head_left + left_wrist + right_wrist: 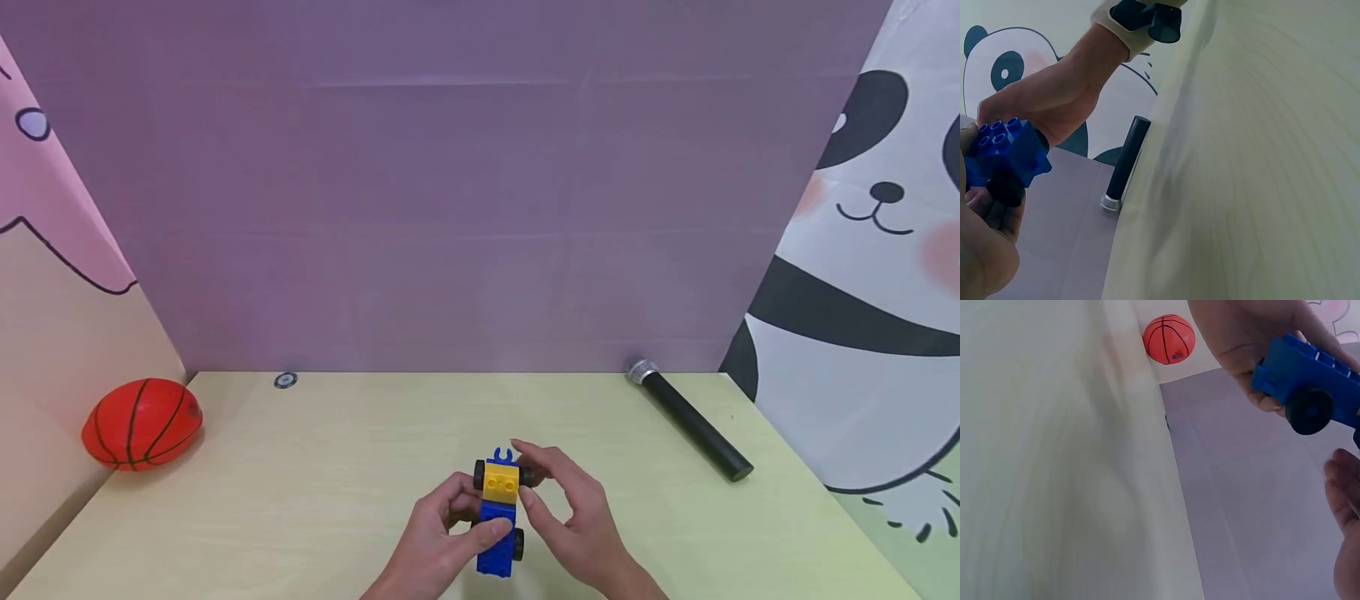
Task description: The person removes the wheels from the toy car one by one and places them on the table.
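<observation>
A toy car (498, 517) of blue and yellow building blocks, with black wheels and a blue hook at its far end, is held above the table. My left hand (442, 533) grips its blue rear part, thumb on top and fingers beneath. Around the wheel at the car's far right, my right hand (573, 525) has its thumb and index finger bent, the thumb against the yellow block's edge. The blue block (999, 150) shows its studs in the left wrist view. In the right wrist view a rear wheel (1309, 410) faces me, and the car's front end is cut off.
On the table (337, 483), a red ball (142, 425) with black lines sits at the left edge. A small dark disc (286, 381) lies at the back. To the right is a black microphone (693, 423) with a silver head. A purple sheet (450, 208) covers the back.
</observation>
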A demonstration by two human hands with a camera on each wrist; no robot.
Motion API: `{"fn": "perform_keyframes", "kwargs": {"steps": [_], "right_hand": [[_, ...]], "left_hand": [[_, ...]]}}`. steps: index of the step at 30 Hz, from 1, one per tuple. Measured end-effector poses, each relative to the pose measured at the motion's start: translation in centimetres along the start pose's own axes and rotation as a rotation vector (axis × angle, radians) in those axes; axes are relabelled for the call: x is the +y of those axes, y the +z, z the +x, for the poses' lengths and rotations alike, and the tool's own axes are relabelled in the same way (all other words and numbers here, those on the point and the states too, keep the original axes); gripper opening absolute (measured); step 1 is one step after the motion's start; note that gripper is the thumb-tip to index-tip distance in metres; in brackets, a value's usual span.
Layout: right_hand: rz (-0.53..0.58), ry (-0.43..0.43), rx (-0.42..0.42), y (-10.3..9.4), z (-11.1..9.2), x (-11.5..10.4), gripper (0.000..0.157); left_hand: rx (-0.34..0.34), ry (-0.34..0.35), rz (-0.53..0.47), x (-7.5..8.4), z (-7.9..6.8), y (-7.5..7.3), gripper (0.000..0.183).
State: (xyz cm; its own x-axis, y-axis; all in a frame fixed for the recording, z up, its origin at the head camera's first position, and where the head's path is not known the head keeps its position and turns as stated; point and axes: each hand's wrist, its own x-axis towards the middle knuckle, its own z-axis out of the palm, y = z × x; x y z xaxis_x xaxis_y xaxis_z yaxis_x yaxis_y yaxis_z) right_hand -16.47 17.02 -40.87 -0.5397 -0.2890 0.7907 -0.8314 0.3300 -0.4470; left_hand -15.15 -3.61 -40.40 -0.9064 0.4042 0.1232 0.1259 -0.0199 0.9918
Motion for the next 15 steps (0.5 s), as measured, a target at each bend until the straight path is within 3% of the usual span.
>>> {"fn": "perform_keyframes", "kwargs": {"steps": [6, 15], "right_hand": [[0.084, 0.108, -0.031, -0.5, 0.2, -0.5, 0.043], [-0.009, 0.132, 0.002, 0.0, 0.2, -1.2, 0.040]], "left_hand": [[0.022, 0.019, 0.017, -0.1, 0.0, 0.1, 0.035], [0.080, 0.017, 0.018, -0.2, 0.1, 0.3, 0.037]]}}
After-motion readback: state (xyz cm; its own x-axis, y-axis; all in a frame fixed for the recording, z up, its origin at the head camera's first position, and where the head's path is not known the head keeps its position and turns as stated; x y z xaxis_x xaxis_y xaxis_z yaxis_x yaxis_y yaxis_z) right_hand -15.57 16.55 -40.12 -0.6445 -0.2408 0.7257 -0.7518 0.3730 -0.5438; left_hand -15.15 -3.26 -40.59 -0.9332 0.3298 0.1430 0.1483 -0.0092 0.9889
